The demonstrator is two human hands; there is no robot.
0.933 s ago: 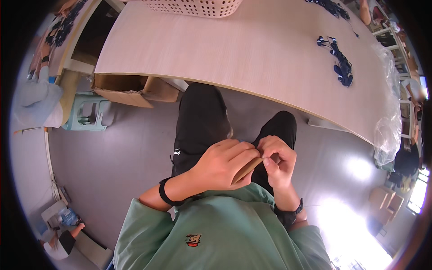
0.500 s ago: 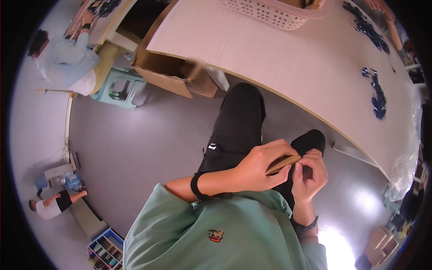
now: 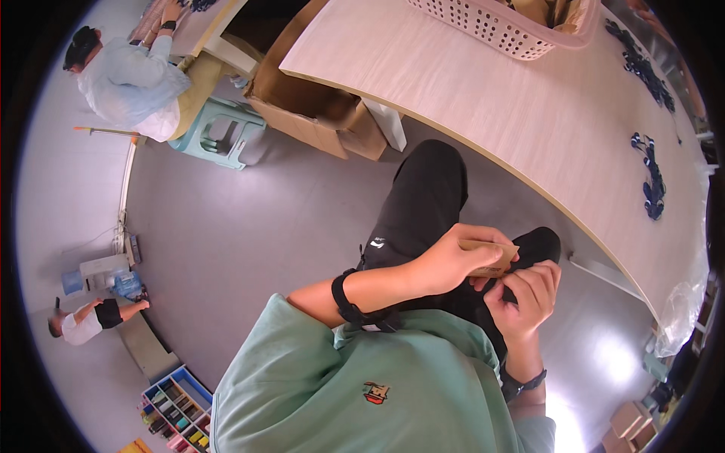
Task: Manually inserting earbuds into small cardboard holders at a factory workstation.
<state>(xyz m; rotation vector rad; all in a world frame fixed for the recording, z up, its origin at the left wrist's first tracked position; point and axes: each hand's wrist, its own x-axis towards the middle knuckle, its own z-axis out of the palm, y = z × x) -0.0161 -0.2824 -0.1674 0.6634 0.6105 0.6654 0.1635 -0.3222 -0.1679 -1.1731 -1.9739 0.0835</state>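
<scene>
Over my lap, my left hand [image 3: 455, 260] is closed round a small, flat brown kraft paper packet [image 3: 500, 261], its thumb lying across the broad face. Dark print shows on that face. Close by on the right, my right hand [image 3: 526, 297] has curled fingers, thumb and fingertips together at the packet's right lower corner. Whether something small sits in that pinch is hidden.
Ahead stands a pale table [image 3: 453, 83] with a pink perforated basket [image 3: 521, 41] of brown pieces and dark cord bundles [image 3: 649, 177]. Beneath its left end is an open cardboard box [image 3: 302, 124]. A green stool [image 3: 223, 132] and a seated person [image 3: 132, 83] are farther left.
The packet has turned from showing its narrow edge to showing its broad printed face. My left hand has rolled with it, and my right fingers have shifted to its lower corner.
</scene>
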